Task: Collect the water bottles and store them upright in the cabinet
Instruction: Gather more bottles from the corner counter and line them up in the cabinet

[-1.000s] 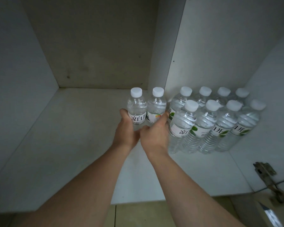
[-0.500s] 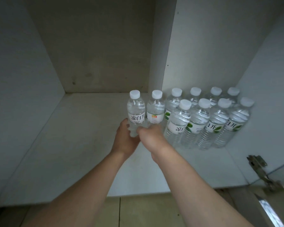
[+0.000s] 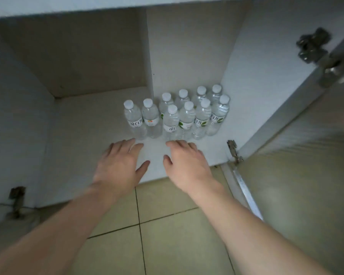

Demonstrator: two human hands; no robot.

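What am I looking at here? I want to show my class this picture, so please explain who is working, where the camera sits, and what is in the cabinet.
There is no machine: a person works with two bare hands, and the camera is worn on the head, looking forward and down. You see the left hand and the right hand held over the front edge of the cabinet floor, fingers relaxed, holding nothing. Ten clear water bottles with white caps stand upright at the back right of an open white cabinet, two of them set just left of the rest. The open door is at the right, and tiled floor lies below.
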